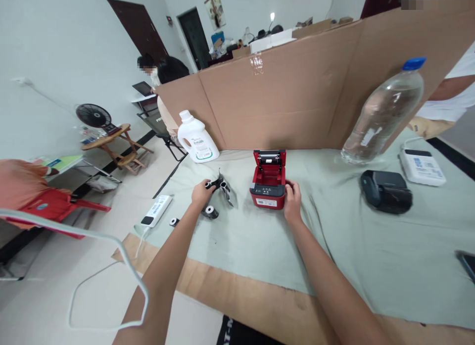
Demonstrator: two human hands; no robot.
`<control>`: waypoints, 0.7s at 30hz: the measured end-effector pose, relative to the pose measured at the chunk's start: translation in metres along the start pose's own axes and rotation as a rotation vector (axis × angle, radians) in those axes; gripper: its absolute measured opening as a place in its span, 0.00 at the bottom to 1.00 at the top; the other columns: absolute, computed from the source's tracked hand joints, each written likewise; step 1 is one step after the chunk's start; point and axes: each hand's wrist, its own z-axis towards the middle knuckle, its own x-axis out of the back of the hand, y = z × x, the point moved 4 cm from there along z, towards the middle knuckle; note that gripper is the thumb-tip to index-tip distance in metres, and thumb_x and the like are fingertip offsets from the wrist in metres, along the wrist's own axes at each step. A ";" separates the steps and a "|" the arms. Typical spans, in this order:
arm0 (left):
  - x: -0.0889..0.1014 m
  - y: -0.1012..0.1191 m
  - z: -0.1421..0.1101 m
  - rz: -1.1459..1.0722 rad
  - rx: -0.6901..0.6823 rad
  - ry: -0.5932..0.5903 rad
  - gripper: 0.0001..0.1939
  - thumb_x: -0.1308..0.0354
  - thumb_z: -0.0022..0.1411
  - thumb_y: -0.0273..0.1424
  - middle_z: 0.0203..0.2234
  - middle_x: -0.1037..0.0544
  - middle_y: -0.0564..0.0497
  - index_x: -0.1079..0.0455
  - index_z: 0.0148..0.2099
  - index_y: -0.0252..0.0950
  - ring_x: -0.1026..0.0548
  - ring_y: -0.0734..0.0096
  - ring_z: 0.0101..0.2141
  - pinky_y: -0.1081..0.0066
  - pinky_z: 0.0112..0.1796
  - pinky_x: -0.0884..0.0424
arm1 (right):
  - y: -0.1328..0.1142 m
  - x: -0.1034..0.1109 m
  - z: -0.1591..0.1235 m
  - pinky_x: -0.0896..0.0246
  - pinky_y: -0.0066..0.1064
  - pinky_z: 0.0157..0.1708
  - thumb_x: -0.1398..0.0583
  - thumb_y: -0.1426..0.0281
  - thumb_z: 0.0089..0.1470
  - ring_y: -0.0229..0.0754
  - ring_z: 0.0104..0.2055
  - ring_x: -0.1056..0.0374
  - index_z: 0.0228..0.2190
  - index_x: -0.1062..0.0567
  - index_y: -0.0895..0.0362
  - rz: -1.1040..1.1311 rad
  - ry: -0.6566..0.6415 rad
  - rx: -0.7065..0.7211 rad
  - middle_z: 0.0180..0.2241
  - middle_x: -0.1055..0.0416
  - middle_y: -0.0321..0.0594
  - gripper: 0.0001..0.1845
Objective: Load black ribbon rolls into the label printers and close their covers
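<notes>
A small red and black printer (267, 201) stands on the cloth with its lid raised; its inner bay shows no roll. My right hand (292, 200) is closed against the printer's right side, fingers curled on its edge. To the left, my left hand (199, 194) is closed at a small black roll (209, 185) with a pale core. Touching or close by are another black roll (223, 186) and crumpled dark strips (228, 197). Nearer me lie a black roll (212, 213) and a smaller one (174, 221), partly behind my left forearm.
A white jug (198, 139) and a large water bottle (384, 112) stand before the cardboard screen (274, 97). On the right are a black device (386, 191) and a white power strip (423, 167); another power strip (156, 211) lies left. Other people are nearby.
</notes>
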 end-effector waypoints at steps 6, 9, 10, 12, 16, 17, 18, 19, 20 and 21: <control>-0.001 0.007 0.004 0.029 0.032 0.011 0.23 0.42 0.64 0.34 0.50 0.19 0.42 0.29 0.60 0.37 0.23 0.56 0.53 0.67 0.48 0.30 | 0.000 0.000 0.000 0.38 0.41 0.52 0.45 0.55 0.59 0.46 0.49 0.32 0.44 0.26 0.54 -0.010 -0.004 -0.009 0.45 0.26 0.42 0.19; -0.004 0.006 0.008 0.045 0.065 0.004 0.26 0.42 0.64 0.35 0.51 0.20 0.38 0.33 0.62 0.32 0.23 0.53 0.54 0.66 0.49 0.30 | 0.000 0.000 0.000 0.38 0.42 0.53 0.44 0.55 0.58 0.47 0.49 0.32 0.44 0.26 0.55 -0.005 0.003 -0.010 0.45 0.26 0.43 0.19; -0.004 0.006 0.009 0.051 0.072 -0.005 0.26 0.42 0.63 0.35 0.52 0.20 0.37 0.33 0.62 0.32 0.24 0.53 0.54 0.65 0.49 0.30 | 0.000 0.000 0.000 0.39 0.42 0.54 0.44 0.55 0.58 0.47 0.50 0.32 0.44 0.26 0.55 -0.004 0.006 -0.012 0.46 0.27 0.43 0.19; -0.004 0.007 0.012 0.059 0.078 -0.038 0.25 0.40 0.63 0.35 0.53 0.21 0.38 0.31 0.60 0.33 0.24 0.53 0.55 0.66 0.50 0.30 | -0.001 0.000 0.001 0.39 0.42 0.54 0.43 0.56 0.57 0.47 0.50 0.32 0.44 0.26 0.55 -0.004 0.014 -0.016 0.46 0.27 0.43 0.19; 0.018 0.006 0.012 0.067 0.094 -0.075 0.33 0.34 0.57 0.44 0.56 0.22 0.38 0.31 0.62 0.36 0.26 0.49 0.58 0.64 0.52 0.31 | -0.002 0.000 0.001 0.38 0.41 0.52 0.43 0.57 0.57 0.46 0.48 0.32 0.43 0.25 0.55 0.008 0.013 -0.016 0.44 0.26 0.42 0.19; 0.030 0.002 0.009 0.064 0.095 -0.043 0.37 0.33 0.56 0.48 0.57 0.23 0.38 0.33 0.64 0.37 0.28 0.48 0.59 0.62 0.53 0.32 | -0.003 -0.001 0.001 0.38 0.41 0.52 0.43 0.57 0.56 0.46 0.47 0.32 0.43 0.25 0.56 0.010 0.013 -0.014 0.43 0.26 0.42 0.18; 0.044 -0.004 0.004 0.055 0.091 0.006 0.40 0.34 0.56 0.51 0.59 0.25 0.38 0.35 0.66 0.37 0.29 0.47 0.60 0.61 0.54 0.32 | -0.004 -0.001 0.001 0.38 0.41 0.52 0.43 0.57 0.56 0.46 0.47 0.32 0.42 0.25 0.56 0.007 0.016 -0.012 0.43 0.26 0.42 0.18; 0.059 -0.014 -0.005 0.040 0.088 0.066 0.40 0.36 0.58 0.53 0.59 0.25 0.39 0.36 0.67 0.38 0.28 0.48 0.59 0.60 0.55 0.32 | -0.004 -0.001 0.001 0.38 0.41 0.51 0.43 0.57 0.56 0.46 0.47 0.32 0.42 0.25 0.56 0.002 0.018 -0.012 0.43 0.26 0.42 0.18; 0.074 -0.027 -0.016 0.020 0.088 0.127 0.38 0.39 0.60 0.53 0.59 0.24 0.40 0.35 0.66 0.39 0.26 0.49 0.57 0.59 0.55 0.32 | -0.004 0.000 0.002 0.38 0.41 0.51 0.43 0.57 0.56 0.46 0.46 0.32 0.42 0.25 0.56 -0.005 0.023 -0.013 0.43 0.26 0.42 0.18; 0.087 -0.042 -0.029 -0.004 0.095 0.178 0.34 0.41 0.63 0.52 0.57 0.23 0.42 0.33 0.64 0.40 0.24 0.50 0.54 0.58 0.55 0.32 | -0.005 0.000 0.002 0.38 0.41 0.51 0.43 0.57 0.55 0.46 0.46 0.32 0.42 0.25 0.56 -0.014 0.026 -0.014 0.43 0.26 0.42 0.18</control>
